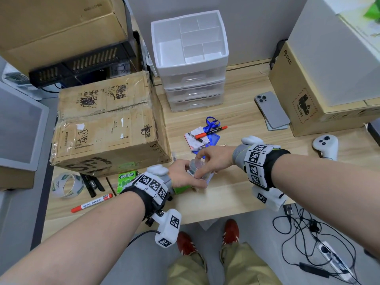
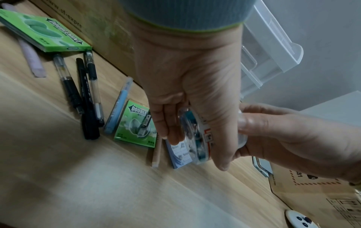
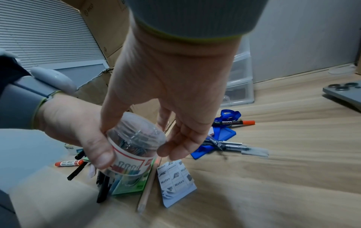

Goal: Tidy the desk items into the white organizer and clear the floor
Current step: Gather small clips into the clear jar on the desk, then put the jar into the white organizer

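Note:
My left hand (image 1: 183,176) grips a small clear jar of binder clips (image 1: 196,168) by its labelled body, just above the desk's front middle. My right hand (image 1: 207,158) pinches the jar's clear screw lid (image 3: 134,131) between thumb and curled fingers. The white organizer (image 1: 191,65) stands at the back of the desk, its top tray compartments bare and its three drawers closed. Loose on the desk lie red markers (image 1: 92,202) (image 1: 211,131), black pens (image 1: 91,185), green gum boxes (image 1: 126,179), a tape roll (image 1: 65,185) and a notes pad (image 3: 175,182).
A large cardboard box (image 1: 107,124) fills the desk's left side, and another box (image 1: 304,95) stands on the right. A phone (image 1: 271,110), a white controller (image 1: 326,145) and a blue lanyard (image 1: 212,123) lie nearby. Cables and a power strip (image 1: 329,254) sprawl on the floor.

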`<action>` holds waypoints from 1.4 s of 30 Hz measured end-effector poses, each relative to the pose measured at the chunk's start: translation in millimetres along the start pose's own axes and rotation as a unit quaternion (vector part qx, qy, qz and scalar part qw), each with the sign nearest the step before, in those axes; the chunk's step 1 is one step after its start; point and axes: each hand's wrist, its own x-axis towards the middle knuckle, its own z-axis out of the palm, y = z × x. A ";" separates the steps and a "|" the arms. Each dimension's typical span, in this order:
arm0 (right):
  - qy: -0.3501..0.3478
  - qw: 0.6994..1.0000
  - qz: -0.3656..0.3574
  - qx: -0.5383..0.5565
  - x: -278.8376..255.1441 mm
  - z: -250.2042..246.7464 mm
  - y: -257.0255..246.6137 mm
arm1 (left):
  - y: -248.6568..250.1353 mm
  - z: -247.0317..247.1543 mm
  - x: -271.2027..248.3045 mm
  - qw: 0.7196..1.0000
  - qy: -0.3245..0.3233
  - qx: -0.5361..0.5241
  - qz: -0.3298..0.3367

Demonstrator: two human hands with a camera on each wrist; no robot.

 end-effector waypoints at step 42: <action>0.389 0.908 -0.113 -0.110 76.4 -235.4 -157.4 | 163.0 -211.2 57.1 0.916 0.274 0.282 0.078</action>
